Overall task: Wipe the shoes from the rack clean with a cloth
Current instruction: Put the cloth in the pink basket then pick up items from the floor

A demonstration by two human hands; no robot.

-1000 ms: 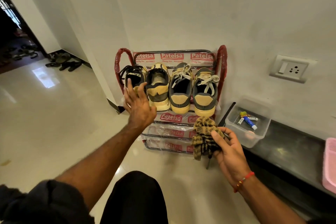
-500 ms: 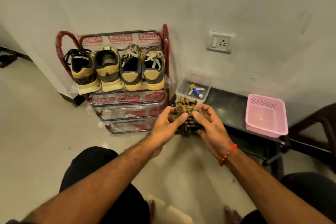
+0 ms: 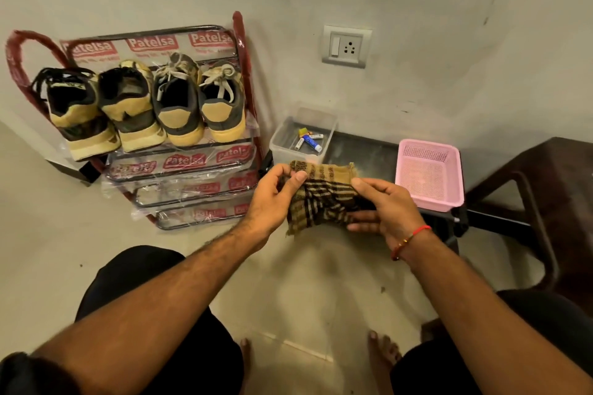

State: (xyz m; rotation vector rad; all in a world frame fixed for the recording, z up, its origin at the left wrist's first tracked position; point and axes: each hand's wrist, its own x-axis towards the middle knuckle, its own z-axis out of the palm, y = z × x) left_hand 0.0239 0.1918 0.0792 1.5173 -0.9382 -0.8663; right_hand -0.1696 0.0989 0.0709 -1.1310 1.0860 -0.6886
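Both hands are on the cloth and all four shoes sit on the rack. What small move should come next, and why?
Probably gather the checked cloth into the right hand, freeing the left hand to lift a shoe. The cloth is spread between both hands, so neither is free, and the four shoes on the rack's top shelf are untouched; the rightmost shoe looks closest.

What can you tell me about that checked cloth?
The cloth looks like soft woven fabric, checked in mustard yellow and dark brown, with frayed edges. It is rumpled and partly spread, held up above the floor. The left hand pinches its left edge, and the right hand grips its right side.
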